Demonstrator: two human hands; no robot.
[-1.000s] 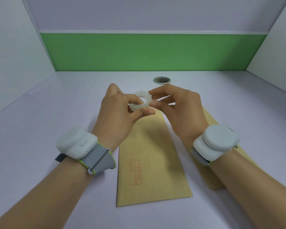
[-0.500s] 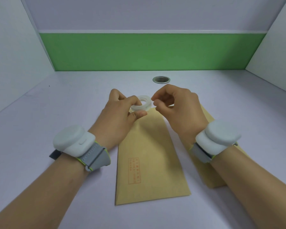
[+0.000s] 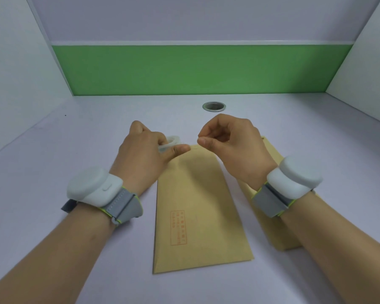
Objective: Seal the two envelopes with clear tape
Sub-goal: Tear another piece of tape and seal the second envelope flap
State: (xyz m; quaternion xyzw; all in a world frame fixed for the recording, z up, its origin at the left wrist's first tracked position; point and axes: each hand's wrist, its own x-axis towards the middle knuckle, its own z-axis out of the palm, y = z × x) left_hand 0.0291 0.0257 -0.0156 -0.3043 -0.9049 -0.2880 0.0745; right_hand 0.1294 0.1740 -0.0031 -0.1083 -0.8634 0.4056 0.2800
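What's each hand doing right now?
Left hand: grips the tape roll.
Right hand: fingertips pinched together, likely on the tape's end, too clear to see.

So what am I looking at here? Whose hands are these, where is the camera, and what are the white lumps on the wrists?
There is no robot here. A person wears a camera on the head, looking forward and down, so you see their own two bare arms. The white lumps are wrist devices strapped on; their purpose does not show. On the pale desk lie two brown envelopes: the centre envelope with a red stamp, and the right envelope, partly hidden under the right arm. The left hand grips a small roll of clear tape. The right hand pinches thumb against finger beside the roll, probably on the tape's loose end, though the strip is too clear to see. The round metal hole is set in the desk.
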